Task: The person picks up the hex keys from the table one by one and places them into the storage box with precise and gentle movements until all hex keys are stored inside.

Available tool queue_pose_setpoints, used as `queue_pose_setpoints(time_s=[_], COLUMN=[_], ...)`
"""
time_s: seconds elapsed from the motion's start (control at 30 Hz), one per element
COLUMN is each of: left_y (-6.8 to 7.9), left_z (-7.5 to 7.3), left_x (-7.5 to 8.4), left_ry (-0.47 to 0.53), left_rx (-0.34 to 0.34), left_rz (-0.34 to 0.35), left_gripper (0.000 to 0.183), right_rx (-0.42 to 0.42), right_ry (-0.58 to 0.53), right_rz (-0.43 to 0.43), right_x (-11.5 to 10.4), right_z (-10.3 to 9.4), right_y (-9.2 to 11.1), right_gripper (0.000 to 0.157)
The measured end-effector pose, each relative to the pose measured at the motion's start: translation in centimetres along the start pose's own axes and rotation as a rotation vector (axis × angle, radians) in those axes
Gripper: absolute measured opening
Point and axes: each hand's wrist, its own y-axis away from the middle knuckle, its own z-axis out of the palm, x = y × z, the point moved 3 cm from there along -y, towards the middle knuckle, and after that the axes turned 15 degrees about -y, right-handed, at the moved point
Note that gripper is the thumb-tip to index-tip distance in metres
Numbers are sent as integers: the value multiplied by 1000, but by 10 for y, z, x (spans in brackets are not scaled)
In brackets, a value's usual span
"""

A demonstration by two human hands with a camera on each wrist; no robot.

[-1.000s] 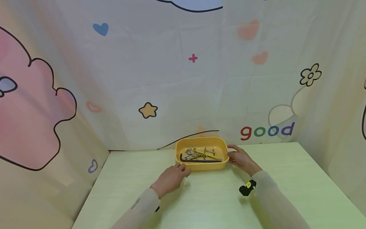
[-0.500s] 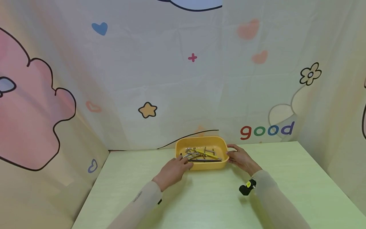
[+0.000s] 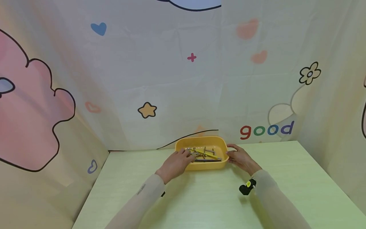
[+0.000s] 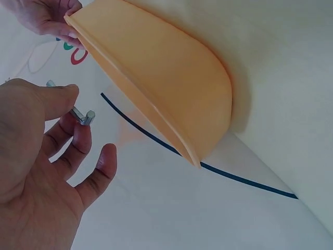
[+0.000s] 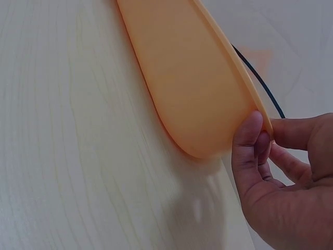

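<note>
A yellow plastic bin (image 3: 204,166) sits at the back of the table, holding several silver L-shaped hex keys (image 3: 211,151), a yellow stick-like piece (image 3: 208,154) and a long black hex key (image 3: 210,160). Over the bin's left front rim reaches my left hand (image 3: 175,163), covering that end. In the left wrist view, a small silver hex key (image 4: 82,116) is pinched between its thumb and fingers, above the rim. My right hand (image 3: 242,159) grips the bin's right end, thumb and fingers on either side of the rim in the right wrist view.
The pale wood-grain table (image 3: 206,197) extends in front of and beside the bin. Directly behind stands a printed cloth backdrop (image 3: 177,89), with side curtains left and right. A black wrist device (image 3: 247,187) hangs under the right sleeve.
My left hand has moved up and right, from in front of the bin to over its left end, carrying the small hex key. The right hand and bin stay put.
</note>
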Motion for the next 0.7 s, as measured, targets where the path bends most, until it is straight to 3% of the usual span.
queue_pose_setpoints(time_s=[0.37, 0.7], left_y=[-18, -33], left_z=[2, 4], left_x=[-6, -14], left_ry=[35, 55], left_rx=[-23, -44], left_rz=[-10, -19], left_gripper=[14, 17], right_rx=[15, 7], right_ry=[15, 17], right_rz=[9, 5], right_x=[1, 0], right_z=[-1, 2], right_y=[-2, 1], right_gripper=[53, 54])
